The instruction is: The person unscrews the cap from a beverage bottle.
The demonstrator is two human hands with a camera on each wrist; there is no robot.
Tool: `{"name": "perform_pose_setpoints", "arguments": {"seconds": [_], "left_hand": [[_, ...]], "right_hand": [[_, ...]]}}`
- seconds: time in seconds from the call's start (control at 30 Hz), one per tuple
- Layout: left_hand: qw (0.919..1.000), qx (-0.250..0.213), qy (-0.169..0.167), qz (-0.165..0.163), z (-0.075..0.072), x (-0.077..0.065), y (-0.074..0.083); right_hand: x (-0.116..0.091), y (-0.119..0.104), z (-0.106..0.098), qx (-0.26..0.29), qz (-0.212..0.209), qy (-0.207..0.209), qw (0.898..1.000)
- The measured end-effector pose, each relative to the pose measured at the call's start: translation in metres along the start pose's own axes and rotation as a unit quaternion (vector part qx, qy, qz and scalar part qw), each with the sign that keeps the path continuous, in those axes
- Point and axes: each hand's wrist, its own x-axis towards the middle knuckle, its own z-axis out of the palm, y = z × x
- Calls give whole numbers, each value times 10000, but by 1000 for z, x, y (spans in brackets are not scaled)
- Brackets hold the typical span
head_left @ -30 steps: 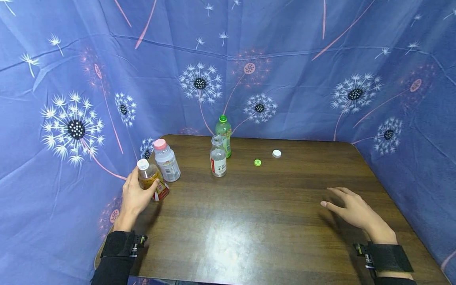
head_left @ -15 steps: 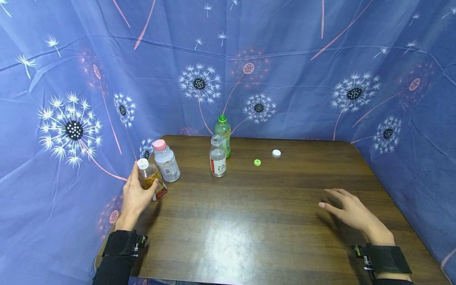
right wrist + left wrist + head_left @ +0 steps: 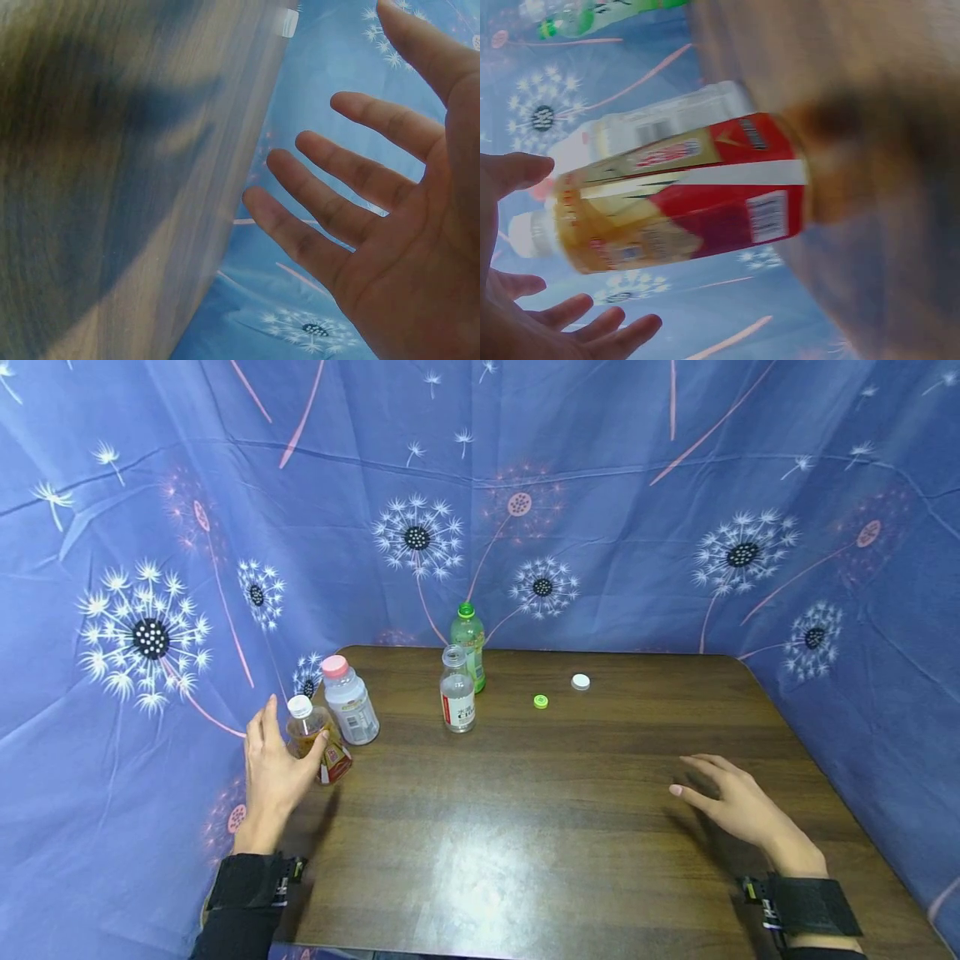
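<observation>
My left hand (image 3: 276,777) is spread beside a drink bottle (image 3: 682,195) with a white cap and a red and yellow label, which stands upright at the table's left side. In the left wrist view the fingers are apart from the bottle, with the thumb near its neck. Right behind it stands a whitish bottle (image 3: 351,702) with a pink cap. Over the right part of the table hovers my right hand (image 3: 750,810), fingers relaxed and palm bare in the right wrist view, holding nothing.
A clear uncapped bottle (image 3: 458,693) stands before a green uncapped bottle (image 3: 471,639) at the back middle. To their right lie a green cap (image 3: 541,702) and a white cap (image 3: 581,682) on the brown table (image 3: 570,827). Blue dandelion-print cloth (image 3: 637,568) encloses the table's back and sides.
My left hand's fingers have spread and come away from the white-capped bottle, the hand moving slightly left. The bottle stays beside the pink-capped one. My right hand has barely moved.
</observation>
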Motion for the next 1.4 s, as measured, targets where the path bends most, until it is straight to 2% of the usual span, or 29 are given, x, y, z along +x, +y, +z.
{"name": "perform_pose_setpoints", "arguments": {"seconds": [0.13,0.3,0.43,0.5,0.8,1.07,1.23,1.4], "left_hand": [[9982,-155,447,369,-7,5,12],[9912,-369,842,957,-13,12,28],[9856,-481,910,1339,-13,17,41],[9843,-582,869,1422,-10,18,50],[9828,-1030,355,1491,19,21,82],[9874,-1063,-674,956,53,20,96],[9840,-1114,-1203,690,84,20,99],[9781,-971,-1776,489,109,21,103]], "right_hand": [[-2,1,2,-11,-40,51,10000],[-3,0,6,12,-136,98,9999],[-5,-5,11,87,-187,65,9998],[-5,-7,13,80,-198,60,9998],[-8,-14,14,99,-240,54,9996],[-13,-20,13,57,-323,110,9994],[-17,-24,13,-27,-301,122,9995],[-24,-28,12,13,-295,63,9995]]}}
